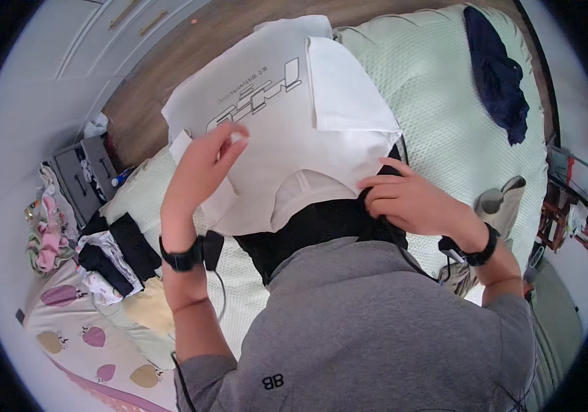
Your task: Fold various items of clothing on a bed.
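Observation:
Before me a white T-shirt [268, 149] with a dark outline print lies spread over my lap and the pale green bed cover, its neckline towards me. One sleeve is folded inward over its right part. My left hand [204, 162] hovers over the left part of the shirt, thumb and fingers curved and apart, with nothing visible between them. At the shirt's right shoulder, near the neckline, my right hand [397, 198] touches the cloth edge with spread fingers; whether it pinches the fabric is not clear. Both wrists wear black bands.
A navy garment [500, 77] lies on the textured bed cover [433, 87] at the upper right, beige clothing [505, 211] at the right. Folded dark and white clothes [114, 257] lie at the left, beside a patterned quilt [93, 335]. Grey drawers [83, 172] stand beyond.

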{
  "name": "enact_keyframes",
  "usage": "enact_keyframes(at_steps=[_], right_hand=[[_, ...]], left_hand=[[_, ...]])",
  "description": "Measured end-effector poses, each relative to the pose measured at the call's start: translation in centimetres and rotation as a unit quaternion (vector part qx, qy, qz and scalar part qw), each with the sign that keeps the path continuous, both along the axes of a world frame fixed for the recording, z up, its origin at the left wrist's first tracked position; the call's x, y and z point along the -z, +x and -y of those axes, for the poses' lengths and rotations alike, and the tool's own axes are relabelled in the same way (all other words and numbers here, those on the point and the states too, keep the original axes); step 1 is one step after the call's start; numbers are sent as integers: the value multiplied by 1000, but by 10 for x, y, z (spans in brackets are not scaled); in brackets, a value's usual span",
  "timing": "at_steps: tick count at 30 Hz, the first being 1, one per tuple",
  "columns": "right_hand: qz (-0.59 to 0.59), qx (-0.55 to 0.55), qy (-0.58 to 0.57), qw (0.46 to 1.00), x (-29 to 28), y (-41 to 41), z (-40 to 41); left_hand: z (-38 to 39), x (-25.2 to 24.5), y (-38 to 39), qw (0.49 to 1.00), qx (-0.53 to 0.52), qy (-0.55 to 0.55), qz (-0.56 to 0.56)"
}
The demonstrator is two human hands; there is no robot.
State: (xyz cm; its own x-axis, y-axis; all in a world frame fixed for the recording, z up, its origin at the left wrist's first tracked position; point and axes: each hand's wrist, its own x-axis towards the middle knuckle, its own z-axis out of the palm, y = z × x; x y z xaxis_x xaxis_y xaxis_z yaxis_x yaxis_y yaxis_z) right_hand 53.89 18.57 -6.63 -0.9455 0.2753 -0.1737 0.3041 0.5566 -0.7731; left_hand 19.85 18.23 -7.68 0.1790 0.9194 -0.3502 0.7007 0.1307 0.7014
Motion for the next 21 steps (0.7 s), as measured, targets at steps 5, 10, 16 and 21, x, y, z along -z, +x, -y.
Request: enact_keyframes(at_steps=[5, 10, 16, 21], right_hand=[[138, 103, -90, 981, -15, 55, 2], [313, 168, -125, 926, -5, 110, 13], [179, 228, -51, 956, 64, 76, -2], [75, 379, 146, 911, 91, 18, -33]], left_hand=[[-62, 18, 32, 993, 100, 57, 40], [-105, 65, 64, 966, 68, 242, -58], [-114, 88, 87, 973, 53, 208, -85], [-106, 88, 93, 968, 94, 221, -65]])
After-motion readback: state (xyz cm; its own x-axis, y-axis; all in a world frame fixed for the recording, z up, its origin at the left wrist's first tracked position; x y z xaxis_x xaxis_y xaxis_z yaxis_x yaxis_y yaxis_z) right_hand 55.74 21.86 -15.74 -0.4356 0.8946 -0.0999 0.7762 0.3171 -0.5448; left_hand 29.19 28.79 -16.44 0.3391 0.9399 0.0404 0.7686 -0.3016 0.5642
